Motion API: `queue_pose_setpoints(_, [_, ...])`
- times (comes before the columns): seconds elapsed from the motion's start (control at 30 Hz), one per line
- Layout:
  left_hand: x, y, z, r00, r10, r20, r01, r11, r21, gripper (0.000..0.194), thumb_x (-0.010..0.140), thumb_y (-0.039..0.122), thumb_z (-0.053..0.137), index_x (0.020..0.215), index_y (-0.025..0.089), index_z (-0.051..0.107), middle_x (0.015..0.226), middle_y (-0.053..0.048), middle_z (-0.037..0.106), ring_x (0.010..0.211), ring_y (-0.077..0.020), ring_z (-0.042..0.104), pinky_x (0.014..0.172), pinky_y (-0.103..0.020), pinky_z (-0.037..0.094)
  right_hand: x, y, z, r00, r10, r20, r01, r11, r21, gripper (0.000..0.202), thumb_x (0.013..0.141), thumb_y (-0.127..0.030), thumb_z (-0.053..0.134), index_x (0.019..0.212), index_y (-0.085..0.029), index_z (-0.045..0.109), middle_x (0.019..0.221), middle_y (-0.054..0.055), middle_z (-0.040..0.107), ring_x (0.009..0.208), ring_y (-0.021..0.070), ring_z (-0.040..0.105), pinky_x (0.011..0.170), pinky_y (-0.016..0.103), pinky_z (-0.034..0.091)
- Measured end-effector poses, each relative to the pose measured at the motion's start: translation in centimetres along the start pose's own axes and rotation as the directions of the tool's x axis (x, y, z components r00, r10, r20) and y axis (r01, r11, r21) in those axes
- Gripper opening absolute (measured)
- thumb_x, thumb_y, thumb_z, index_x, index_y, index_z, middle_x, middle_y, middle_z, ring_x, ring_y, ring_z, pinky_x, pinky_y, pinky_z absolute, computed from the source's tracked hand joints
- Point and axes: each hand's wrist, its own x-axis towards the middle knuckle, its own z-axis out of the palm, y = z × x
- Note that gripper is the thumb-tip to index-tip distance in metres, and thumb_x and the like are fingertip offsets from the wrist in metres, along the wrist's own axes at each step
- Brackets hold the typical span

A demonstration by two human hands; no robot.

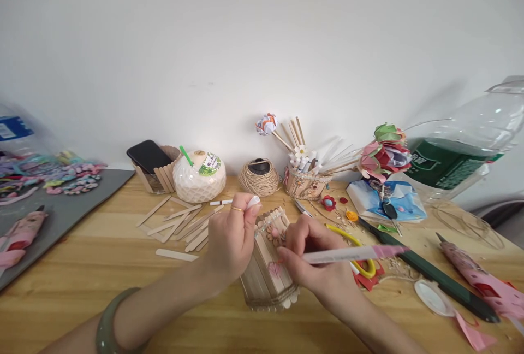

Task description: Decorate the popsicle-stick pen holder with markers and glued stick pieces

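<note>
My right hand is closed around a white marker with a pink end, which points to the right. My left hand is curled into a fist, and a small white marker cap sticks out at its top. Between and below both hands is a craft-stick holder made of flat wooden sticks with twine near its lower edge. A beaded flower shape and pink drawn lines show on its face. My hands cover parts of its sides.
Loose craft sticks lie to the left. Behind stand a phone in a stick box, a white coconut, a twine ball and a decorated pen holder. Right are yellow-handled scissors, a pink glue gun and a large bottle.
</note>
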Motion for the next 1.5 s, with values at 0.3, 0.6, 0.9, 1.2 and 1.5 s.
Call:
queue_pose_setpoints(0.3, [0.12, 0.20, -0.07, 1.000, -0.002, 0.008, 0.002, 1.000, 0.022, 0.014, 0.091, 0.018, 0.034, 0.087, 0.020, 0.048, 0.048, 0.005, 0.055, 0.039, -0.0125, 0.052, 0.041, -0.020, 0.038, -0.40, 0.38, 0.01, 0.994, -0.091, 0.063, 0.101, 0.979, -0.176, 0.033, 0.082, -0.018, 0.054, 0.058, -0.022, 0.032, 0.053, -0.007, 0.036, 0.047, 0.0084, 0.031, 0.044, 0.022, 0.026])
queue_pose_setpoints(0.6, [0.13, 0.16, 0.00, 1.000, -0.012, 0.017, 0.012, 1.000, 0.003, 0.014, 0.091, 0.018, 0.034, 0.089, 0.019, 0.048, 0.049, 0.003, 0.058, 0.041, -0.0139, 0.053, 0.043, -0.021, 0.039, -0.42, 0.28, -0.01, 0.993, -0.096, 0.074, 0.113, 0.951, -0.288, 0.033, 0.082, -0.018, 0.053, 0.058, -0.022, 0.031, 0.053, -0.007, 0.037, 0.047, 0.0081, 0.031, 0.043, 0.022, 0.026])
queue_pose_setpoints(0.9, [0.10, 0.17, 0.04, 1.000, -0.019, 0.015, 0.018, 1.000, 0.012, 0.014, 0.091, 0.019, 0.034, 0.089, 0.019, 0.048, 0.048, 0.004, 0.056, 0.041, -0.0130, 0.052, 0.042, -0.020, 0.039, -0.31, 0.14, -0.05, 0.987, -0.134, 0.087, 0.151, 0.959, -0.238, 0.033, 0.083, -0.016, 0.053, 0.059, -0.022, 0.031, 0.055, -0.007, 0.036, 0.048, 0.0081, 0.032, 0.043, 0.022, 0.027])
queue_pose_setpoints(1.2, [0.20, 0.23, -0.06, 1.000, -0.021, 0.011, 0.021, 1.000, 0.022, 0.016, 0.092, 0.022, 0.034, 0.086, 0.020, 0.048, 0.048, 0.004, 0.055, 0.040, -0.0120, 0.051, 0.042, -0.020, 0.037, -0.37, 0.38, -0.14, 0.985, -0.143, 0.094, 0.160, 0.964, -0.213, 0.033, 0.082, -0.016, 0.053, 0.059, -0.022, 0.032, 0.054, -0.007, 0.035, 0.047, 0.0085, 0.031, 0.042, 0.022, 0.028])
queue_pose_setpoints(1.5, [0.16, 0.17, -0.01, 1.000, 0.000, 0.010, 0.000, 1.000, 0.025, 0.013, 0.091, 0.018, 0.035, 0.090, 0.020, 0.048, 0.047, 0.004, 0.058, 0.040, -0.0140, 0.055, 0.043, -0.021, 0.040, -0.47, 0.50, -0.10, 0.990, -0.129, 0.062, 0.139, 0.967, -0.213, 0.034, 0.083, -0.017, 0.053, 0.058, -0.022, 0.031, 0.053, -0.007, 0.035, 0.047, 0.0085, 0.032, 0.043, 0.021, 0.028])
